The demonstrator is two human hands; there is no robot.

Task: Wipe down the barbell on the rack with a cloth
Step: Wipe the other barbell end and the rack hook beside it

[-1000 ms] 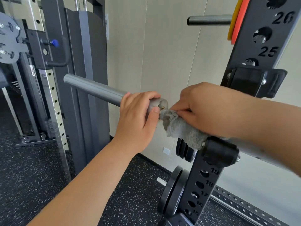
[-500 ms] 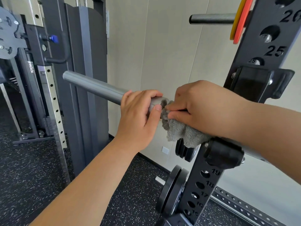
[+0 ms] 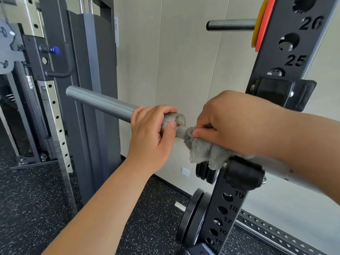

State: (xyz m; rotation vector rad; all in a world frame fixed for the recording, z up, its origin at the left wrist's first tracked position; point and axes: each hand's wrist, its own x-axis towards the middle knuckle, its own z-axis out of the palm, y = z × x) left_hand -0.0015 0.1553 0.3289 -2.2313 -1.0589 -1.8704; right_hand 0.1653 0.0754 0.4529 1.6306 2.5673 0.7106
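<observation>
Barbell slants upper-left to lower-right; left grip clenches it, right grip clutches cloth around it.

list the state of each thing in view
barbell, resting on the rack hook, sleeve bare
cloth, bunched round the bar
left hand, gripping the sleeve
right hand, holding the cloth on the bar
black plates, stored low on the rack
</observation>
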